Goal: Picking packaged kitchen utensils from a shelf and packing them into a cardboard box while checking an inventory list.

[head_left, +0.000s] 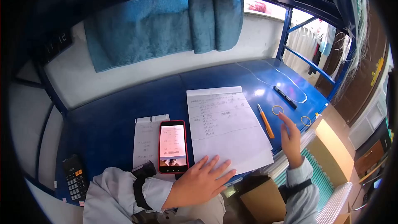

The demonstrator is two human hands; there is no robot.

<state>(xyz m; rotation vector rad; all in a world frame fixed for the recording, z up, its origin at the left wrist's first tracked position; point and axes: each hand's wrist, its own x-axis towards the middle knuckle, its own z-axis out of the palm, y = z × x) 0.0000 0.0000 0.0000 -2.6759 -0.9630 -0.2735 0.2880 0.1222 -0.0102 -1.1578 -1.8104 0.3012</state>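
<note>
My left hand lies flat with its fingers spread on the lower edge of a white sheet of paper that bears handwriting. At the desk's right side, my right hand is raised with its fingers stretched out and nothing held. Its fingertips come close to a yellow rubber band; whether they touch it I cannot tell. An orange pen lies between that hand and the sheet. Left of the sheet, a phone with a red edge and a lit screen rests on a narrower handwritten paper.
A black marker, a white cord and a second rubber band lie on the blue desk. A black calculator sits at the left. Blue posts, a teal curtain and cardboard boxes surround the desk.
</note>
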